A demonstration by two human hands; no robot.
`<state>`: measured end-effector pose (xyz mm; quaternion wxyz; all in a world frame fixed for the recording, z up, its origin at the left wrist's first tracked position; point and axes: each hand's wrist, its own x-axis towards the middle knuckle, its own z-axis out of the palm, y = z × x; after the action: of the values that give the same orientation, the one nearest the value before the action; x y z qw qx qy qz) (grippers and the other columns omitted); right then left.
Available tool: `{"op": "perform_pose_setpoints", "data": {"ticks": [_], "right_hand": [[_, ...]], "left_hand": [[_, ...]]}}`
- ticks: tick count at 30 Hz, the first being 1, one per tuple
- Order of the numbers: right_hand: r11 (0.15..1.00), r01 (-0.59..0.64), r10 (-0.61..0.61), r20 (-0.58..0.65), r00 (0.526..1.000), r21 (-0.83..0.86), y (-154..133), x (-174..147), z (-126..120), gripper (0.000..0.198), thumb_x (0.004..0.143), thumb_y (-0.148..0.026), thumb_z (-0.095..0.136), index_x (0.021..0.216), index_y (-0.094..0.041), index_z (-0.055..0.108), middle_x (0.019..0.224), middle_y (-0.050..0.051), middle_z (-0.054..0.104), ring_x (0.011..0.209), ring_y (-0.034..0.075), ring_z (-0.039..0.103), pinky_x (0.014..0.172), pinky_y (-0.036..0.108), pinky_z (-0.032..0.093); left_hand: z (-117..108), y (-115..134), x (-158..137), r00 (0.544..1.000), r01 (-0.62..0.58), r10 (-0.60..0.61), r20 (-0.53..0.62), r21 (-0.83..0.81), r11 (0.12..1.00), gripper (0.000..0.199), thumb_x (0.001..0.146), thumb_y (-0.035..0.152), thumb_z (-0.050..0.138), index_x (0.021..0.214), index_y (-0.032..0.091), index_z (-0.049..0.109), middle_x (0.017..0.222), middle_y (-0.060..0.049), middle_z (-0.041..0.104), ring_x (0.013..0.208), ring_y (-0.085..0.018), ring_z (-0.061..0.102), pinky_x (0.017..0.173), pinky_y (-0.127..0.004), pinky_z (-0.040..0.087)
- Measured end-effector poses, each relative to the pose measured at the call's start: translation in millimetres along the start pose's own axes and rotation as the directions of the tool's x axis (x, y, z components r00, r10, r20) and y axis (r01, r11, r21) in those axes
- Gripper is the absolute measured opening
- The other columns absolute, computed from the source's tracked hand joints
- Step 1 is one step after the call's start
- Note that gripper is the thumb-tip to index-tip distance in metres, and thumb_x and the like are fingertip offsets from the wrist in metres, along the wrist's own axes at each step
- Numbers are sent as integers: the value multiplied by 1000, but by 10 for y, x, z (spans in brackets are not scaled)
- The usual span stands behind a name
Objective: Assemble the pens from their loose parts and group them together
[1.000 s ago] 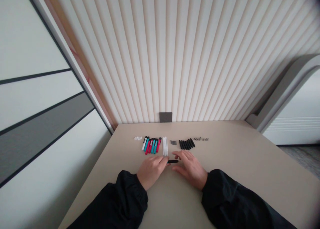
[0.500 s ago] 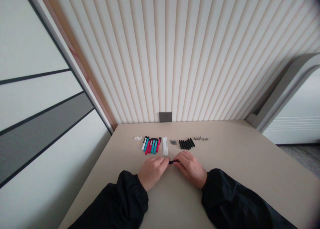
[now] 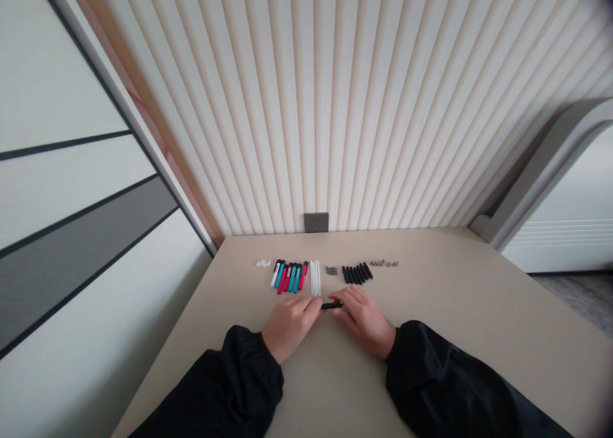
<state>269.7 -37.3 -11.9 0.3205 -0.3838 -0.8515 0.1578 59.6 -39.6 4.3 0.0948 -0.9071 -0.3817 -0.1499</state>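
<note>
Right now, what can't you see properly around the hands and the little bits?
All in the head view:
Left end of the black stick: hidden by the left hand.
Whether the right hand grips its other end: too small, blurred.
Small white pieces: too small to count.
Small grey pieces: too blurred to name.
Black sleeves: cut off by the bottom edge.

A beige table (image 3: 454,297) bears coloured tubes (image 3: 292,279), white rods (image 3: 315,278), black pieces (image 3: 357,274), small parts (image 3: 331,271).
</note>
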Motion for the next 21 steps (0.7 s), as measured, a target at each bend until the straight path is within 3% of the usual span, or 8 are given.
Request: {"op": "perform_pose_setpoints", "data": {"ticks": [5,7,11,14,17,21], "right_hand": [[1000,-15,15,-50,999,4,6,-21,-1,11,95,-22,47,92,-20,57,84,5,61,82,20,54,76,33,46],[1000,-29,29,-74,997,2,-1,-28,-7,8,91,-23,54,97,-19,56,86,6,61,83,20,55,76,33,47],[1000,1,-1,-3,1000,6,-27,-18,-25,26,91,-26,55,116,-21,55,93,6,64,88,20,57,80,34,47],[999,11,-10,-31,999,35,-40,3,-40,21,96,-23,44,106,-23,62,89,6,65,84,19,57,78,33,47],[992,-47,61,-124,990,115,-38,15,-68,19,95,-25,47,102,-21,64,88,7,65,84,20,57,77,33,48],[964,-146,194,-214,957,222,-4,20,-108,20,94,-28,47,99,-20,64,89,7,63,80,18,57,71,31,49]], "left_hand": [[-3,-10,-2,1000,-14,14,-19,2,1000,14,94,22,50,104,17,58,76,-1,62,70,-17,62,59,-29,46],[-1,-7,0,1000,-13,13,-21,4,1000,14,94,22,50,104,16,58,76,-2,62,70,-17,62,59,-29,46],[-2,0,5,1000,-7,7,-8,-3,1000,13,94,20,48,101,17,59,76,-2,63,70,-17,62,58,-28,46],[-3,1,4,1000,9,-9,6,1,1000,16,95,20,47,106,17,58,78,-2,64,71,-17,63,59,-27,45],[-8,-4,1,999,45,-45,30,30,999,20,95,19,46,112,21,56,80,-2,63,70,-17,62,58,-28,44],[-40,-6,12,990,139,-140,16,46,989,17,95,18,44,103,22,58,79,-2,61,71,-18,59,60,-29,45]]}}
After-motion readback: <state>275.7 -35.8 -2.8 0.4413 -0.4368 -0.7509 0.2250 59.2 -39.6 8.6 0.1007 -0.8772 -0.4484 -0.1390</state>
